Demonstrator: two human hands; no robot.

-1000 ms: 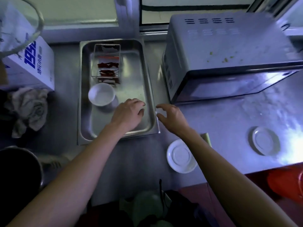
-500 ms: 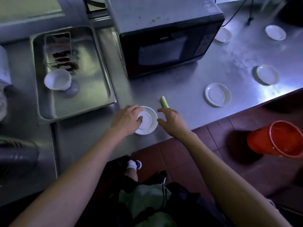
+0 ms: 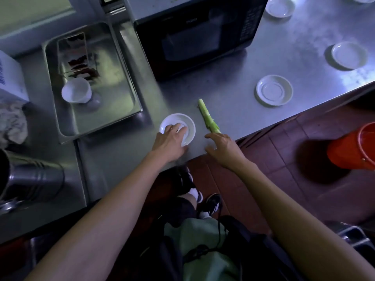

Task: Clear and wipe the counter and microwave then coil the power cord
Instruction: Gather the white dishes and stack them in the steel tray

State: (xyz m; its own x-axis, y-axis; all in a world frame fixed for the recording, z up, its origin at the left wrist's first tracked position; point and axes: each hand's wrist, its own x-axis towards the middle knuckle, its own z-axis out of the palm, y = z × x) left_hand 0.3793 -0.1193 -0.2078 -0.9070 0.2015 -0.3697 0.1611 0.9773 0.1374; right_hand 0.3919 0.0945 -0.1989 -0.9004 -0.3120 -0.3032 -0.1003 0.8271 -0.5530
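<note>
My left hand (image 3: 169, 141) rests on a small white saucer (image 3: 187, 123) near the front edge of the steel counter (image 3: 233, 94), fingers laid over its near rim. My right hand (image 3: 221, 146) is open at the counter's edge, fingertips touching the near end of a green vegetable stalk (image 3: 207, 116) that lies beside the saucer. A black microwave (image 3: 198, 35) stands at the back, with crumbs on its top. Three more white saucers lie to the right: one in front (image 3: 274, 90), one further right (image 3: 349, 55), one at the back (image 3: 280, 6). No power cord is visible.
A steel tray (image 3: 121, 102) on the left holds a white cup (image 3: 77, 93) and a wire rack with dried chillies (image 3: 78, 57). A crumpled cloth (image 3: 12, 122) and a white box (image 3: 10, 78) sit far left, a steel pot (image 3: 30, 177) below them. An orange bucket (image 3: 353, 149) stands on the tiled floor.
Both hands came back from the tray to the counter's front edge. The left hand settled on the saucer and the right hand reached the green stalk. My view swung right and down.
</note>
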